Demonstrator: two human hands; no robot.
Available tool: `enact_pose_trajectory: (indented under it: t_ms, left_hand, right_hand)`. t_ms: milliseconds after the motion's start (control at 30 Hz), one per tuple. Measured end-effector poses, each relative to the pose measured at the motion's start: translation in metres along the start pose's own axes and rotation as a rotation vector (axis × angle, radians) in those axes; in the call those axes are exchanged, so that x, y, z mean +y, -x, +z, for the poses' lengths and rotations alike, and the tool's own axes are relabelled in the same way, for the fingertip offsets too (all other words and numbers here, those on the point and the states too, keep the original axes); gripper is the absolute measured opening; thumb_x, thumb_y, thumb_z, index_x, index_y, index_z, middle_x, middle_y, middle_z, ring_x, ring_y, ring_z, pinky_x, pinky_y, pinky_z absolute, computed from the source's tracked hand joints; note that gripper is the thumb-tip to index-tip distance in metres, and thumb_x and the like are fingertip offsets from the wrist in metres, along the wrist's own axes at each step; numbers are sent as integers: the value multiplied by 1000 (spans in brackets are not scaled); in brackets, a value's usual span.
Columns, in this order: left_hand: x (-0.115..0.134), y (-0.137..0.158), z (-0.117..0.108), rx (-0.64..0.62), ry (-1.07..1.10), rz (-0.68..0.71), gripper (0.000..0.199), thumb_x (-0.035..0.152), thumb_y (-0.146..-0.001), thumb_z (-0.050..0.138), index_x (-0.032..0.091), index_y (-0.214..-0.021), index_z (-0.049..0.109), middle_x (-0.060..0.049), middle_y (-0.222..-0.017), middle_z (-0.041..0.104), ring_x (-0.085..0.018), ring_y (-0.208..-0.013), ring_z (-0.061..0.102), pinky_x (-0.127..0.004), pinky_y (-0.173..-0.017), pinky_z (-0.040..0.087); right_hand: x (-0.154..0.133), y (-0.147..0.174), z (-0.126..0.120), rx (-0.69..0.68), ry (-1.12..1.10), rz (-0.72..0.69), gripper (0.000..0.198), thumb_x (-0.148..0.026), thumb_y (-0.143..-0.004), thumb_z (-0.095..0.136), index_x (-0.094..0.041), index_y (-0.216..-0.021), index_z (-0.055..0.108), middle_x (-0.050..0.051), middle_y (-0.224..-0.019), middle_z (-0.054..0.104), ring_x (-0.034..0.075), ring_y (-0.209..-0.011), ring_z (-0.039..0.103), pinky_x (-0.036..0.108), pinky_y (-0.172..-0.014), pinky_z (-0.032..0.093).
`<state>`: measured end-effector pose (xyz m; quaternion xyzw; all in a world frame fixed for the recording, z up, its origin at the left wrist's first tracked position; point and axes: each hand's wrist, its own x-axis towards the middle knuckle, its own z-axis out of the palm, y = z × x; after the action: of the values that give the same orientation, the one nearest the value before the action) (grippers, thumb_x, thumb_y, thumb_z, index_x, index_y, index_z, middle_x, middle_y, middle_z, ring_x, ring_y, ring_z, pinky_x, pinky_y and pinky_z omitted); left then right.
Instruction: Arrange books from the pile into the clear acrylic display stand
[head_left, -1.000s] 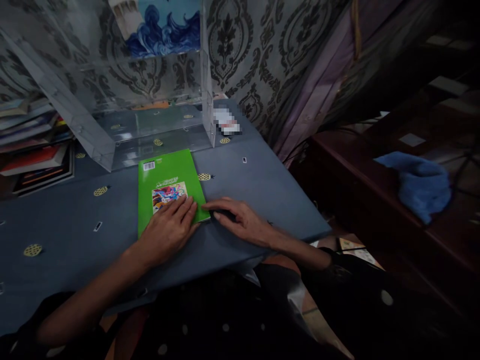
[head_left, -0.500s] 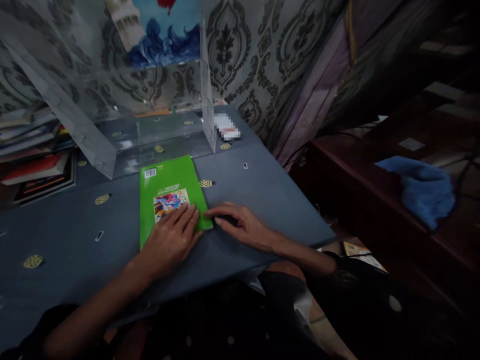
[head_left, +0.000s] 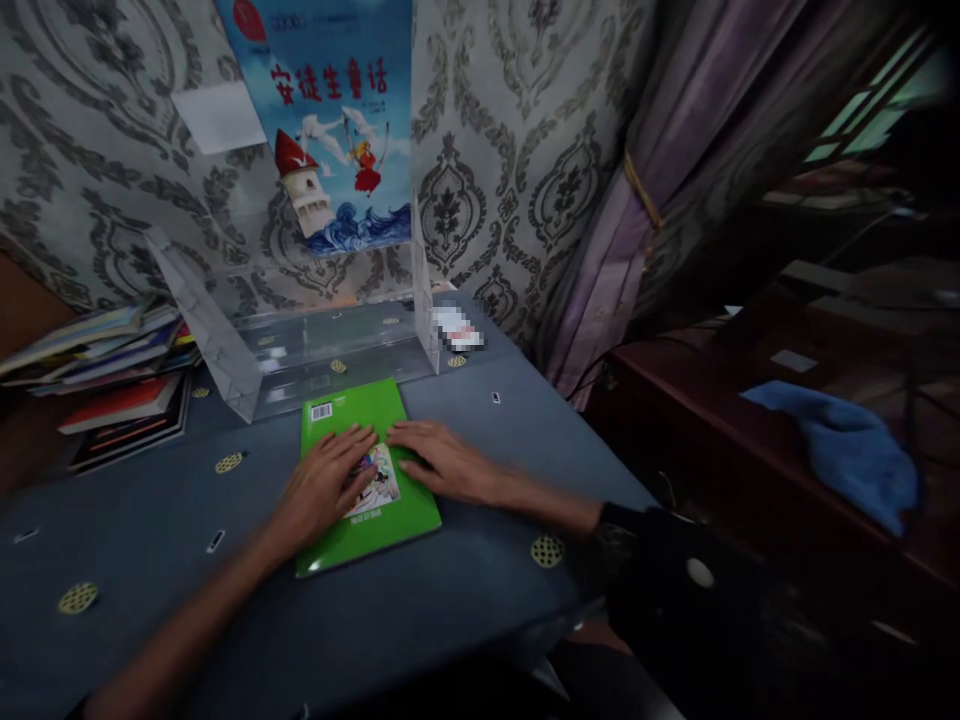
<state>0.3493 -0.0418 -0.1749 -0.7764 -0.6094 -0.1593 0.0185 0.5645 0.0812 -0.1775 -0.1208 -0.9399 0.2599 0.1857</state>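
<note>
A green book lies closed on the table, with a barcode at its far left corner and a colourful picture in its middle. My left hand rests flat on the book's left half, fingers stretched out and partly covering the picture. On the right side of the cover lies my right hand, its fingers extended toward the left hand. Neither hand is gripping the book. Just beyond the book stands a clear acrylic stand with upright side panels.
Stacked books stand at the back left of the grey-blue table. A blue poster hangs on the patterned wall. Behind the stand's right panel lies a blurred white item. A blue cloth lies on a dark red surface at right.
The view has tilted up, showing more of the poster. My right hand has moved from the book's right edge onto its cover, and my left hand has shifted up the cover.
</note>
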Motion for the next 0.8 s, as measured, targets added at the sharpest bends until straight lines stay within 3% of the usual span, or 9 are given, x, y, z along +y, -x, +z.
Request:
enact_pose_trajectory:
  t_ms: [167,300,500,800]
  left_hand:
    - [-47,-18,4,101,40,-150,50,43,-100,38,15,-135,59,-14,-143,58,-27,-137,50,-52,-116,37]
    - [-67,-21,8,179,136,-204,50,44,-100,35,15,-130,63,-14,-138,62,-26,-134,54,-51,-115,38]
    - [-67,-18,15,192,149,-225,49,40,-99,33,16,-131,62,-14,-140,61,-26,-134,53,-54,-117,34]
    - [-67,-17,24,253,102,-217,46,38,-98,35,18,-129,63,-14,-138,62,-27,-131,56,-54,-113,40]
  right_hand:
    - [28,-55,3,32,101,64,39,-21,-98,52,-10,-135,56,18,-143,56,26,-140,45,47,-116,37]
    - [40,-75,6,103,169,50,35,-19,-98,52,-12,-131,60,15,-139,60,25,-132,50,46,-114,39]
    - [39,-73,11,87,235,61,36,-19,-99,49,-14,-133,58,13,-140,59,25,-132,49,45,-112,39]
    - [30,-68,12,64,287,95,38,-22,-102,46,-17,-138,54,13,-145,53,25,-137,43,47,-112,37]
